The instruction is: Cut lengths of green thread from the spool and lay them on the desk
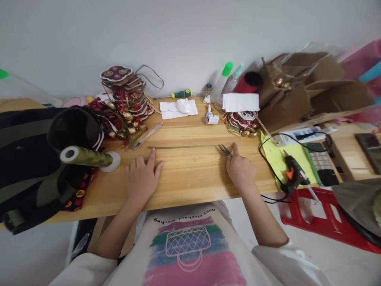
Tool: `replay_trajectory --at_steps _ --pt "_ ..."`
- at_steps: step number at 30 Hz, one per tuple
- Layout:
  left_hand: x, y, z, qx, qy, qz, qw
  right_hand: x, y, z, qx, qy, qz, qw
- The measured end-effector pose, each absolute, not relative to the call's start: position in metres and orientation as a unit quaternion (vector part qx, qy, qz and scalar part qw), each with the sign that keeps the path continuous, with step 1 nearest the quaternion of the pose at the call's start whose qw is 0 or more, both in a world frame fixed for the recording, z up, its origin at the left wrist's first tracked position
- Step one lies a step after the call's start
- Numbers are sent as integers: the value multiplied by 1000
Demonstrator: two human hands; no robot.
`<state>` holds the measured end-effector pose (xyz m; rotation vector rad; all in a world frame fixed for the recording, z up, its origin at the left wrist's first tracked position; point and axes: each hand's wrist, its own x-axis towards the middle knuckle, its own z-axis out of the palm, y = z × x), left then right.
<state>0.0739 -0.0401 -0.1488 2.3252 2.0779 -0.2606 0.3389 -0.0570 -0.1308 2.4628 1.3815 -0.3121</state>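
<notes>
A thin olive-green cord (184, 147) lies stretched almost straight across the wooden table. My left hand (143, 174) rests on the table with its index fingertip at the cord's left end; thumb and index are spread and it holds nothing. My right hand (241, 169) is closed on a small pair of scissors (225, 151); the blades point up-left beside the cord and the handles are hidden under the hand. The right index fingertip touches the cord's right end. A spool of olive cord (89, 157) stands tilted left of my left hand.
Stacked patterned pieces with gold bells (126, 97) stand at back left, near a pen (148, 135). A screwdriver (181, 94), tissue (178, 108) and small glue bottle (210, 115) lie behind. Cardboard boxes (285, 107) and a glue gun (294, 172) with black cable are at right.
</notes>
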Motion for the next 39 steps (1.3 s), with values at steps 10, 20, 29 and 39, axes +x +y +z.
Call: replay_trajectory --at_steps 10,20,29,39 --pt "71 -43 -152 751 660 -33 -2 335 -71 -136 870 482 -79 68" --pt "72 -46 -152 747 664 -14 -5 332 -79 -157 898 430 -78 -56" --pt "67 -47 -157 745 665 50 -12 337 -87 -160 892 398 -24 -211" --pt "60 -42 -169 752 643 144 -14 341 -82 -169 905 354 34 -233"
